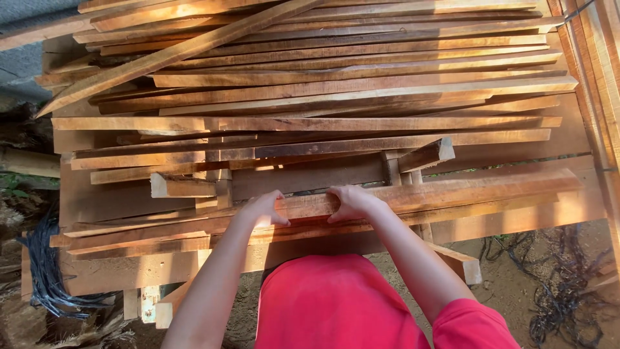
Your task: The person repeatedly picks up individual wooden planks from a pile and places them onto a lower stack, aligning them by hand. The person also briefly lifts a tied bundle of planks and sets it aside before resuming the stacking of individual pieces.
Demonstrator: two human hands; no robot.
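Hands rest side by side on one long wooden plank [452, 190] at the near edge of a big stack of rough-sawn boards. The left hand [263, 210] curls over the plank's near edge, fingers bent and gripping the wood, thumb pointing toward the other hand. The right hand [352, 202] sits just beside it, fingers wrapped over the top of the same plank and clenched on it. That plank runs from the left side of the stack out to the right, slightly tilted, and lies on top of a few thinner strips [161, 236] and a wide board below. Behind it, the pile of boards [336, 84] is heaped across the view, most laid roughly parallel, with one long strip [174, 55] crossing diagonally at the upper left. Short offcut blocks [181, 187] poke out of the stack just beyond the hands, another [427, 155] sitting tilted to the right. A red shirt [336, 304] fills the bottom middle. On the ground, a bundle of dark cord [45, 271] lies at the left, and tangled black wire [562, 284] lies on the dirt at the right.
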